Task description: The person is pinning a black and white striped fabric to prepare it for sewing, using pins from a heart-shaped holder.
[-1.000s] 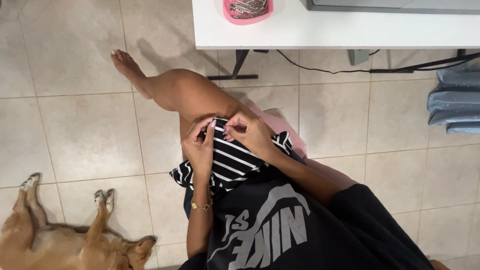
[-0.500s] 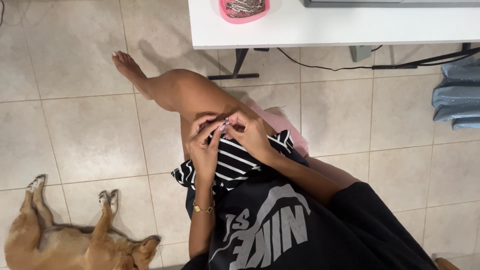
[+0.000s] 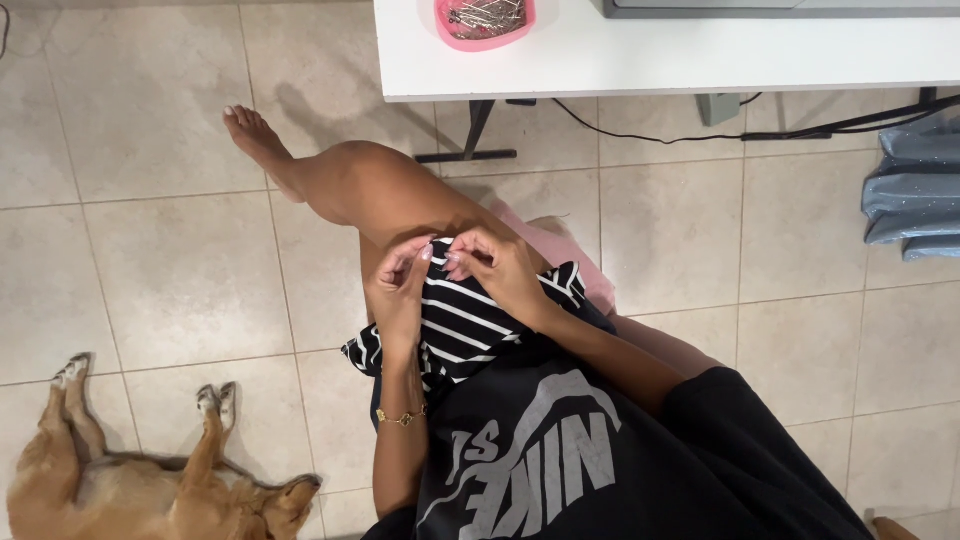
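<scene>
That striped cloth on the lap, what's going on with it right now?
A seated person holds a black-and-white striped cloth over their raised knee. The left hand and right hand meet at its top edge, fingertips pinching the fabric close together; whether they hold a pin is too small to tell. A pink dish of pins sits on the white table ahead. A tan dog lies on the tiled floor beside them.

Fingertips of left hand (image 3: 400, 290) and right hand (image 3: 500, 272) now closer.
</scene>
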